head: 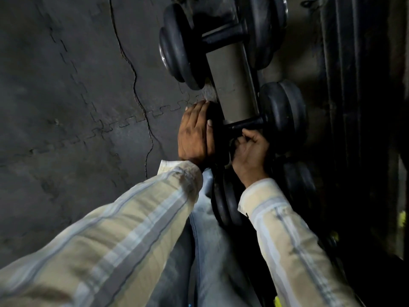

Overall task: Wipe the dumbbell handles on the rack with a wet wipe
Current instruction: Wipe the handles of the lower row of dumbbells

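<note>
Dumbbells (281,114) on rack (232,85)

Dark interlocking rubber floor mats (66,96), thin cable (137,89) across; dim light.

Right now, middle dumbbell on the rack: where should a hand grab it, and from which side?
Grip the bare handle between the two heads, coming from above. It is a narrow bar lying across the rack rail, and the wide round heads block both ends. The left hand lies flat on the near head, steadying it; the right hand, fingers curled, is at the bar already.
</note>
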A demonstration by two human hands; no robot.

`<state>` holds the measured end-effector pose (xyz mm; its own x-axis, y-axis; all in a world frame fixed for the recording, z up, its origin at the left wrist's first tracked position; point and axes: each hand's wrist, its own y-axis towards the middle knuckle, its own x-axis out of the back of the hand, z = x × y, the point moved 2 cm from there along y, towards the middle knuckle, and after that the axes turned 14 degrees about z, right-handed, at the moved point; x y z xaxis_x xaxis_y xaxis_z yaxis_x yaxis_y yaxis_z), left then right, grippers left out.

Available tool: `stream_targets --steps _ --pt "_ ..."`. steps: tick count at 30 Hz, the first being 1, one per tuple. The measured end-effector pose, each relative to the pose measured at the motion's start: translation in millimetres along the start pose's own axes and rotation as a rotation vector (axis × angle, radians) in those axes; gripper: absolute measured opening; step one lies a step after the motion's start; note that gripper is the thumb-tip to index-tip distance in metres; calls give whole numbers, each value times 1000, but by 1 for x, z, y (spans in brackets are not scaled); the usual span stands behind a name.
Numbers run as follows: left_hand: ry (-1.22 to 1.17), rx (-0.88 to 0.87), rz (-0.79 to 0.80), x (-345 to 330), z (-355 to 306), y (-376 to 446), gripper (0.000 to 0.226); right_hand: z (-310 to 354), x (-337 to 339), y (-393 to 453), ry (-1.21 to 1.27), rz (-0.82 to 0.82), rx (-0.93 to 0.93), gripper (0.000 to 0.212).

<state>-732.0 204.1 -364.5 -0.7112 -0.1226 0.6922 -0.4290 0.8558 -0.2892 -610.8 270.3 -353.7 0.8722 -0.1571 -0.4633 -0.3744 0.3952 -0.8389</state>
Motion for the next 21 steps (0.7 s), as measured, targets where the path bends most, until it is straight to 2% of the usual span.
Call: stream_targets --steps 3,5,7,9,10,14,18,21 --pt "7 4 8 0 1 -1 54 -4 9 -8 81 -2 2 16" --pt "23 0 10 -1 0 0 54 -5 11 -19 107 -17 -7 29" --pt "27 0 12 -1 1 0 54 2 4 -22 132 -44 0 23" --pt "22 -3 11 -1 2 0 53 10 -7 -10 141 -106 -1 48" --pt "19 -4 8 -1 1 0 53 12 -15 -5 142 -115 -2 53" --pt "21 4 2 0 2 0 53 7 -18 -6 140 -178 22 44" --pt "29 6 -6 0 1 0 53 4 -16 -10 186 -198 4 26" --pt "27 12 -8 0 0 0 53 2 -24 1 108 -182 -52 29"
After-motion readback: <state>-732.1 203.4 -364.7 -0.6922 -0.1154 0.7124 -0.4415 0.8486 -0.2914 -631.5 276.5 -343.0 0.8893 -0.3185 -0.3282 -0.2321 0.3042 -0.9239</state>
